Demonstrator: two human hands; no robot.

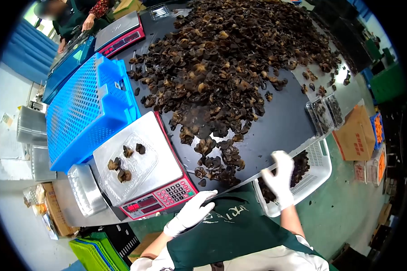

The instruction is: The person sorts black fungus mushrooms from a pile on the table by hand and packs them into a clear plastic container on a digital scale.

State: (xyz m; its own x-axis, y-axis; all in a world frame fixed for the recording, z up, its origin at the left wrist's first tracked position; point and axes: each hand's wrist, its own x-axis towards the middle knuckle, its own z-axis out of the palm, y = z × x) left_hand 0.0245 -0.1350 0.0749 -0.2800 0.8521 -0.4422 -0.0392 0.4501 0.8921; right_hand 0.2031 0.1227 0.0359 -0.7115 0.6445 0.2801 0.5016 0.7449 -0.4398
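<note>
A big dark table [280, 135] fills the middle of the room, and a huge heap of brown mushrooms [221, 58] covers much of it, with a small bunch lying near the front edge. The table is shiny at the far right. At its left front corner sits a red and silver scale [169, 168]. On the scale is a clear tray [144, 165] with a few mushrooms in it. The left hand [194, 213], in a white glove, is just beside the scale; its fingers are loose and hold nothing. The right hand [279, 177], gloved too, is over the edge of a white basket [325, 165] with more mushrooms inside, and its fingers are spread and let go. A blue crate [79, 108] stands behind the scale, and another scale [117, 34] is farther back. Clear boxes [321, 117] sit by the right edge of the table. The floor [323, 217] is green, and a brown box [350, 137] is on the right. A blue curtain [27, 49] hangs at the back left, near another person's hand [88, 22]. Bright green bins [97, 253] are at the bottom left.
</note>
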